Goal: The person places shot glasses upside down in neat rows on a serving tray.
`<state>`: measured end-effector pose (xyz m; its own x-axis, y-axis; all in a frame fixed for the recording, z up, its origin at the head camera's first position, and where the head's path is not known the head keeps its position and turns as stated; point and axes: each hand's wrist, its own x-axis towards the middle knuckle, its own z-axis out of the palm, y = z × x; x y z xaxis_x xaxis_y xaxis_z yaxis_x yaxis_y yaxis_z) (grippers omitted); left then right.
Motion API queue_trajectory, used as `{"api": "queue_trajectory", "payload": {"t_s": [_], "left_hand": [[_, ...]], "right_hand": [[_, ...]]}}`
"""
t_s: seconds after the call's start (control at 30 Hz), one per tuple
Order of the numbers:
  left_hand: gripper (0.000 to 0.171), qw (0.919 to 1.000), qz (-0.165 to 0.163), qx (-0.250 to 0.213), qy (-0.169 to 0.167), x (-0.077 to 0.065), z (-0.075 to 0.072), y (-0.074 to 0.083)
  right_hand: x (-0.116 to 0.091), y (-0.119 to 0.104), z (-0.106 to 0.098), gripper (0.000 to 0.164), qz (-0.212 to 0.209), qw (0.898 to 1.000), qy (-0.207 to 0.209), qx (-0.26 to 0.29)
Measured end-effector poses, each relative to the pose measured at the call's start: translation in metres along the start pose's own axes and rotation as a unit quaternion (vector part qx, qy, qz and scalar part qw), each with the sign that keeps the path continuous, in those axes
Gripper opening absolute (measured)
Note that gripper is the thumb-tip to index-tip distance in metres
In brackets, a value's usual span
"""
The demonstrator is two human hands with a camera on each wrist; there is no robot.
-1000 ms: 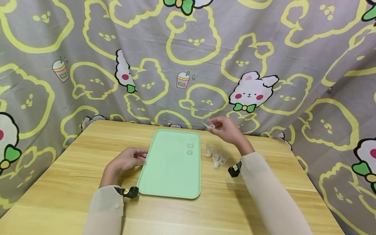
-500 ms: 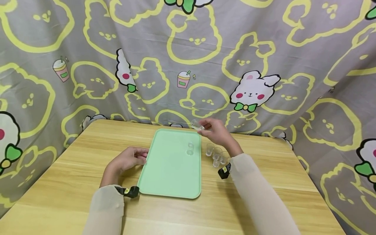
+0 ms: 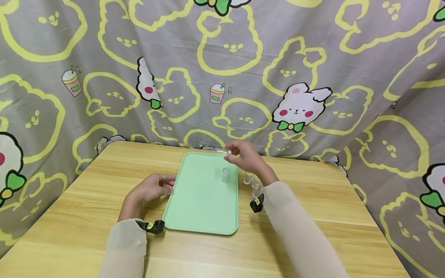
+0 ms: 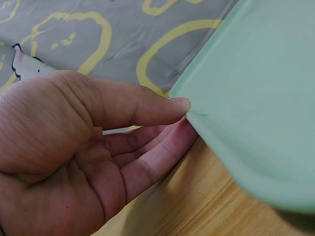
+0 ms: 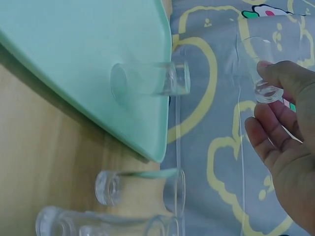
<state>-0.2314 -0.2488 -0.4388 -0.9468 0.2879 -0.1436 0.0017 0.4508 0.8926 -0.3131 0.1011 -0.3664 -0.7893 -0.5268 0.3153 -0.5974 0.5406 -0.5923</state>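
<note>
A small clear shot glass (image 3: 223, 151) is held by its base in the fingers of my right hand (image 3: 245, 156), above the far right part of the green tray (image 3: 199, 200). It lies on its side, mouth to the left; its thick base (image 5: 268, 92) shows in the right wrist view. Another shot glass (image 3: 225, 175) stands upside down on the tray, below that hand. My left hand (image 3: 151, 188) pinches the tray's left rim, thumb (image 4: 147, 105) on top and fingers underneath.
Several more shot glasses (image 3: 256, 188) stand upright on the wooden table (image 3: 295, 239) just right of the tray, partly hidden by the right wrist. A patterned curtain (image 3: 174, 50) hangs behind the table's far edge.
My right hand has moved left from beyond the tray's right edge to above it, carrying the shot glass, which has tipped to lie level. My left hand has stayed on the rim.
</note>
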Motion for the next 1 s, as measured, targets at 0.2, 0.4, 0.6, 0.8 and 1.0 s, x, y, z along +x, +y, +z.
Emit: {"api": "queue_trajectory", "payload": {"t_s": [0.2,0.4,0.6,0.8,1.0], "left_hand": [[0.053,1.0000,0.001,-0.002,0.000,-0.001,0.000,-0.001],[0.052,1.0000,0.000,-0.002,-0.001,-0.001,0.000,0.000],[0.052,1.0000,-0.003,-0.002,0.002,-0.001,0.000,0.001],[0.053,1.0000,-0.003,-0.004,0.001,-0.002,0.000,0.001],[0.053,1.0000,-0.002,-0.001,-0.001,-0.002,0.000,0.001]], "right_hand": [[0.004,-0.001,0.011,0.023,-0.025,1.000,-0.001,0.000],[0.006,-0.005,0.019,0.029,0.000,1.000,-0.030,0.000],[0.010,-0.008,0.029,0.027,0.004,0.999,-0.045,-0.009],[0.014,-0.009,0.038,0.026,-0.009,0.998,-0.060,-0.019],[0.016,-0.011,0.046,0.026,-0.013,0.996,-0.079,-0.029]]}}
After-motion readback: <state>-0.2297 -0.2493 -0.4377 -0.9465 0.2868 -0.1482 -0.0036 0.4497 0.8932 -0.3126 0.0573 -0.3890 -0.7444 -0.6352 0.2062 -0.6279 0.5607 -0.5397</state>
